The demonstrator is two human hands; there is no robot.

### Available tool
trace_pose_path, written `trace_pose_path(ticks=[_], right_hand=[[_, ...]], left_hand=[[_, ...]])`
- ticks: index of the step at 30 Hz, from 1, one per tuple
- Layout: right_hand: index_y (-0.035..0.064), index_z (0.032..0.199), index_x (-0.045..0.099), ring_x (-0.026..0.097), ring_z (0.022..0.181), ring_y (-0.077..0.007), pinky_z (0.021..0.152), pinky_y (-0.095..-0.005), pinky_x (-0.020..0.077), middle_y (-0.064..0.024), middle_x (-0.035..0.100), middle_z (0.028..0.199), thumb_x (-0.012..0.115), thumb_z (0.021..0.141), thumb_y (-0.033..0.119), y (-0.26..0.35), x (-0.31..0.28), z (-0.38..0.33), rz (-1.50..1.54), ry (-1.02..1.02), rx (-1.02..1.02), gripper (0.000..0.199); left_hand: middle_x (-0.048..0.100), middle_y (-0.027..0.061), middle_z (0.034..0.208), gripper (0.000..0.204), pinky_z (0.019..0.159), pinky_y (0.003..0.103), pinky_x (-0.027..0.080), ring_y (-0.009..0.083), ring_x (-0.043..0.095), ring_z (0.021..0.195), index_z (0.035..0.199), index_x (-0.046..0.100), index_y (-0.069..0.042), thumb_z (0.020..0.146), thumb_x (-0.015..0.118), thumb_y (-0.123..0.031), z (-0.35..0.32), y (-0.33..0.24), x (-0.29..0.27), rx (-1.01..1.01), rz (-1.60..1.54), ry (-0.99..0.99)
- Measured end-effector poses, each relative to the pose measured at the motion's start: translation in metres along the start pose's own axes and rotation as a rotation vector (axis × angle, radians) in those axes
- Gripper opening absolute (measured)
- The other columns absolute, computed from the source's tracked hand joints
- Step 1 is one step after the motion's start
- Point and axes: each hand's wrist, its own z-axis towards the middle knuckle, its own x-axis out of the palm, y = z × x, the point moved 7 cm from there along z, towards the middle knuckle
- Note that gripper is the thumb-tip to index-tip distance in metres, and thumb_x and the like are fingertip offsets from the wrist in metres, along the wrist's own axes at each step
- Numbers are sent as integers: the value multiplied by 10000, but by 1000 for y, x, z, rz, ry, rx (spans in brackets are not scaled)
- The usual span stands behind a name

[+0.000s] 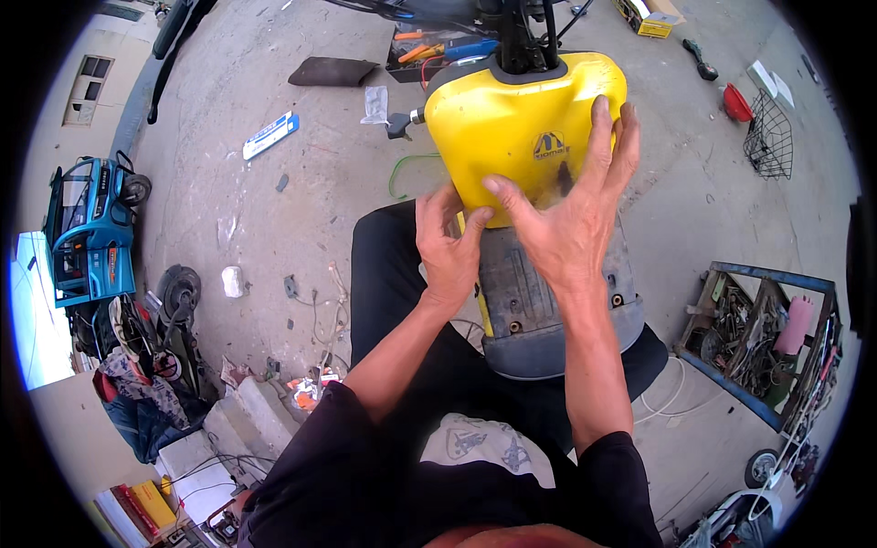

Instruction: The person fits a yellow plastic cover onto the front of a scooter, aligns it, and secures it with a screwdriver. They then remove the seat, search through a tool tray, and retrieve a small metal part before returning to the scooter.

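A yellow panel [493, 110] with a dark printed emblem stands in front of me, at the front of what looks like a small scooter. My left hand [448, 247] pinches its lower left corner, the thumb on the front face and the fingers at the edge. My right hand [575, 215] lies spread across the lower right face, its thumb near the middle and its fingertips by the right edge. Below the panel, a worn grey footboard [539, 301] with bolt holes sits between my knees. Dark cables and a stem rise from the panel's top.
Beyond the panel is a tool box [406, 68]. A metal frame tray of scrap parts [717, 315] stands at right, a wire basket [772, 137] farther off. A blue three-wheeler [96, 233] is at far left. A blue-white box [271, 135] and loose cables lie on the concrete.
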Motion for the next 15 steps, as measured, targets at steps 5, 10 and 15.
trace_pose_path(ticks=[5,10,15], right_hand=[[25,1702,77,104,1551,-645,1231,-682,258,-414,58,1674,967,704,458,7,33,1,-276,34,11,1405],[-18,1701,-19,99,1625,-471,1276,-582,297,-326,20,1725,945,756,520,15,41,-1,-466,137,148,1453],[37,1714,-17,133,1622,-457,1231,-637,370,-251,30,1744,927,822,414,21,47,-10,-406,134,223,1353]], left_hand=[[633,182,1241,449,967,376,598,282,711,1098,1294,663,55,872,815,33,7,20,4,72,-191,63],[711,84,992,195,836,328,574,175,713,971,1138,722,12,972,752,-86,33,60,-7,-198,-457,323],[661,136,1166,345,992,390,533,299,667,1097,1109,684,-3,843,846,-149,62,74,-8,53,-348,437]])
